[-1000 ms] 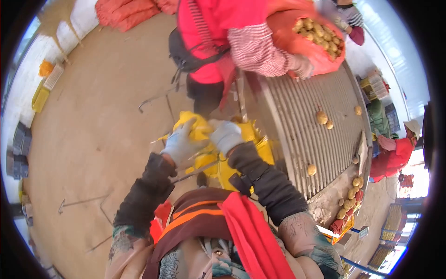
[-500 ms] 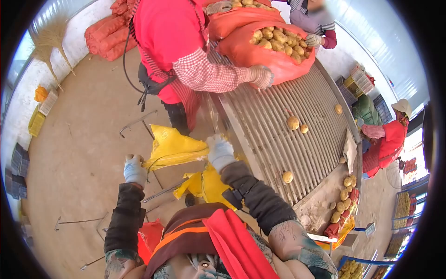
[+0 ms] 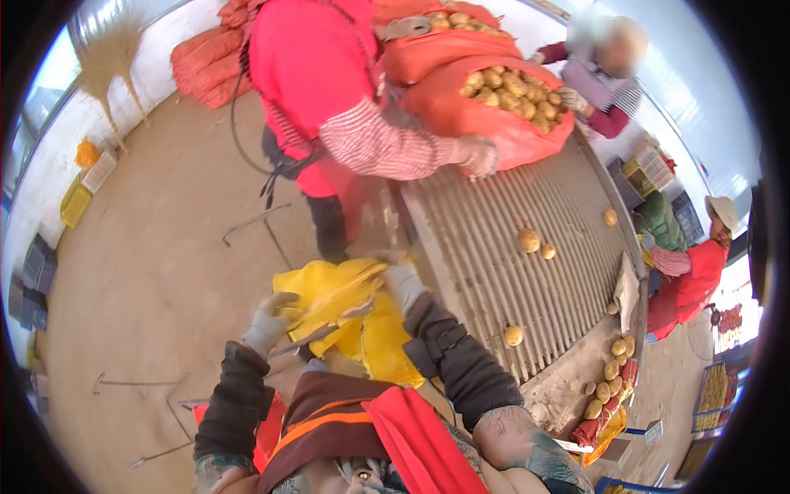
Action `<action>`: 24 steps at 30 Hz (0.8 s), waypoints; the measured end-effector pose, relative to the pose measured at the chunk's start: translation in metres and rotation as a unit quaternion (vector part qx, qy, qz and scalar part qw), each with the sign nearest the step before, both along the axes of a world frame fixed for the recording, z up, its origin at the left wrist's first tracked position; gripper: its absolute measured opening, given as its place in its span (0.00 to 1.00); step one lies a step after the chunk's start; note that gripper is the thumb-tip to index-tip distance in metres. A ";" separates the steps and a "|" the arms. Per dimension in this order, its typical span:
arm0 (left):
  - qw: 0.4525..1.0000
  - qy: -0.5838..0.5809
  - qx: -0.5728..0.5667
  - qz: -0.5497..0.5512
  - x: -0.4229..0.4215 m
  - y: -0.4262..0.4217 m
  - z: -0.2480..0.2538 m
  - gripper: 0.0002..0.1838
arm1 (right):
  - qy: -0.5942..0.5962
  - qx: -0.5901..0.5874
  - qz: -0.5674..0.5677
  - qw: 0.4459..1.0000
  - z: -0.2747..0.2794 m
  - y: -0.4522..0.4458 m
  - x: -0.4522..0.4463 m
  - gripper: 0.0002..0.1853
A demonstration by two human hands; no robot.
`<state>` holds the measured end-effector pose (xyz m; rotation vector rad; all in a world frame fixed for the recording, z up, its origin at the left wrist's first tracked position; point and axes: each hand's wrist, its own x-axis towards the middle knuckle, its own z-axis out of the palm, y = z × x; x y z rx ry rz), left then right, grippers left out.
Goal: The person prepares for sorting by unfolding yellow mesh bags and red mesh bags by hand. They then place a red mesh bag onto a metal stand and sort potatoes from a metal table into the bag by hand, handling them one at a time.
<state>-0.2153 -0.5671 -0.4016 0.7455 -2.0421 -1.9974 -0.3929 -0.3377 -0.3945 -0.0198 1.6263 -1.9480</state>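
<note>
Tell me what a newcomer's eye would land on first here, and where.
Probably the bright yellow bagging, just below and left of centre, between the wearer's gloved left hand and right hand. Next, likely, the open red-orange sack full of potatoes, above and right of centre on the ribbed surface. The co-worker's vivid pink-red top also stands out, upper left of centre.

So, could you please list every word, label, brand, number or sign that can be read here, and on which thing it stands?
None: no text can be read.
Small panel at the lower right: too small to read.
Yellow bags: blurred, no readable print.
Front orange sack, full of potatoes: no readable words.
</note>
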 end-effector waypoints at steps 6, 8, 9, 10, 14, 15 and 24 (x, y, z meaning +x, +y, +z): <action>0.996 -0.086 0.026 -0.026 -0.002 -0.048 -0.022 0.13 | -0.166 -0.194 -0.053 0.965 -0.035 -0.049 -0.004 0.15; 0.974 -0.059 0.203 0.086 -0.006 -0.073 -0.021 0.10 | -0.128 -0.092 0.117 0.981 -0.022 -0.067 0.001 0.15; 0.968 -0.071 0.218 0.106 -0.008 -0.088 -0.021 0.10 | -0.049 -0.007 0.168 0.985 -0.031 -0.079 -0.005 0.17; 0.965 -0.073 0.224 0.111 -0.011 -0.098 -0.026 0.10 | -0.053 -0.001 0.173 0.983 -0.026 -0.088 -0.006 0.17; 0.963 -0.045 0.242 0.111 -0.021 -0.143 -0.043 0.11 | 0.043 0.081 0.330 0.940 -0.038 -0.136 -0.021 0.16; 0.973 -0.046 0.212 0.077 -0.025 -0.148 -0.045 0.11 | -0.079 0.022 0.211 0.974 -0.053 -0.145 -0.030 0.14; 0.973 -0.117 0.154 0.125 -0.066 -0.195 -0.114 0.09 | 0.191 -0.021 -0.022 0.981 -0.283 -0.219 -0.103 0.06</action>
